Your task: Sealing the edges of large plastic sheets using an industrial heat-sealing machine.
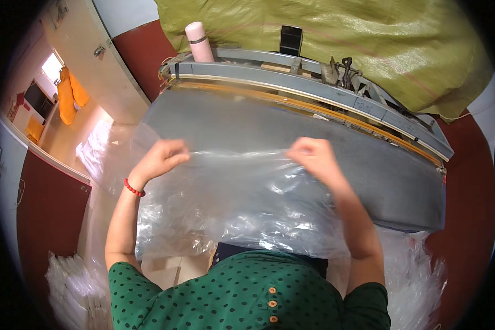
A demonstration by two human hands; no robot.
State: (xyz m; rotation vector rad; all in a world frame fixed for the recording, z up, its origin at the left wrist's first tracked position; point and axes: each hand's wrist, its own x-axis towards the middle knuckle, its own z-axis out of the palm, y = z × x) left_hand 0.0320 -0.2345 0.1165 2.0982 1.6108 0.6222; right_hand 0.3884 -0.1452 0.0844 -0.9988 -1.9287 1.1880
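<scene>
A clear plastic sheet (pixel 242 190) stretches between my two hands, its upper edge pulled nearly straight and the rest hanging in shiny creases toward my body. My left hand (pixel 165 157), below a red bead bracelet, pinches that edge at the left. At the right, my right hand (pixel 313 155) pinches the same edge with thumb and fingers, slightly smeared by motion. Both hands are over a dark grey padded worktop (pixel 390 181). Whether the plastic is a single sheet or a bag, I cannot tell.
Behind the worktop runs a long grey metal frame (pixel 247 72) with an orange strip (pixel 291 102). A pink bottle (pixel 199 43), a phone (pixel 290 40) and a metal clamp (pixel 346 71) are along it. Plastic piles (pixel 77 291) lie at both sides. A door (pixel 93 49) stands at left.
</scene>
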